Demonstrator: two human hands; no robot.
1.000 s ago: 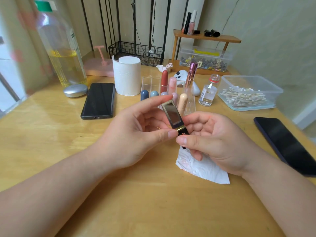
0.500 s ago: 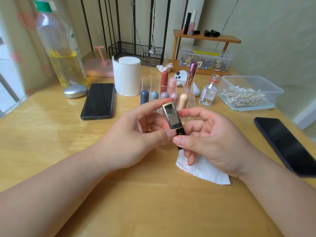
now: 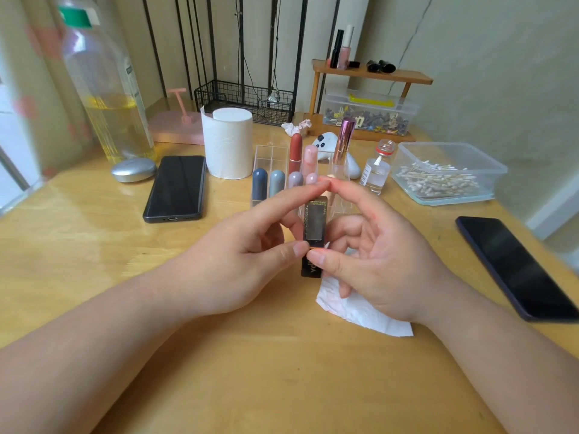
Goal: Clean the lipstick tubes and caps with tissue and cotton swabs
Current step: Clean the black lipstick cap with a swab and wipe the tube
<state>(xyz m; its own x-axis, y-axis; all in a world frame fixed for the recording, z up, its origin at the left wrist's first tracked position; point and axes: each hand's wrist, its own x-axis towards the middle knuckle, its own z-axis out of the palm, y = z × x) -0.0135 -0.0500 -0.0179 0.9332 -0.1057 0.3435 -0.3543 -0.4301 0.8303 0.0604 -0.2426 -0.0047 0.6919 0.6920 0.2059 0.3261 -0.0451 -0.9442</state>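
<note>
Above tissue (image 3: 369, 317) edge: black lipstick tube (image 3: 314, 225), upright, pinched thumb-to-forefinger by left hand (image 3: 244, 261) and right hand (image 3: 385, 261). I'd hold base steady, pull cap straight.

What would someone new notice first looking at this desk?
The black and gold lipstick tube, pinched at the centre between the left hand and right hand above a crumpled tissue. Behind it, a clear rack of pastel lipsticks stands, with a tub of cotton swabs at the back right.
</note>
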